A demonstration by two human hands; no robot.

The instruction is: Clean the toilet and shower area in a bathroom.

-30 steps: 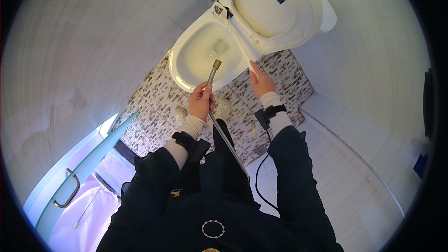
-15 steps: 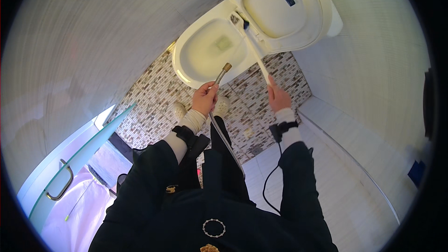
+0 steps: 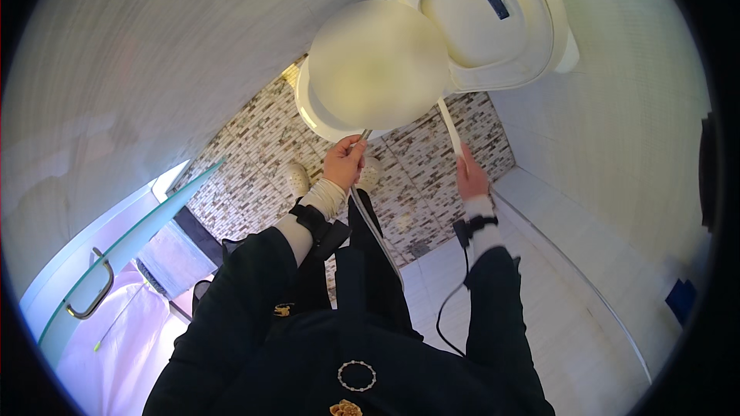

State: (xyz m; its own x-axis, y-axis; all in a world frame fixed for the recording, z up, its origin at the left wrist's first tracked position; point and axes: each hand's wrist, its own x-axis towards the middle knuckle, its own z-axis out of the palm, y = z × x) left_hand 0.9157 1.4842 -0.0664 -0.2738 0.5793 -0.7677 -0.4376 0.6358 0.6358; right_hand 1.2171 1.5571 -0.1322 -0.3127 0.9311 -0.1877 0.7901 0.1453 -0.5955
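My left hand is closed around a thin hose, which runs down past my leg. Its metal end points at the toilet, and the tip is lost in a round blurred patch. Farther right, my right hand grips the white handle of a toilet brush. The handle slants up to the bowl's right side; the blur hides the brush head and most of the bowl. The toilet's lid is raised at the back.
A glass door with a metal handle stands on the left. Pale walls close in on both sides. My light clogs rest on mosaic-patterned floor. A cable hangs from my right wrist strap.
The view has shifted slightly, so the toilet sits farther right. A blurred patch now covers the bowl, the hose tip and the brush head. Both hands keep their holds.
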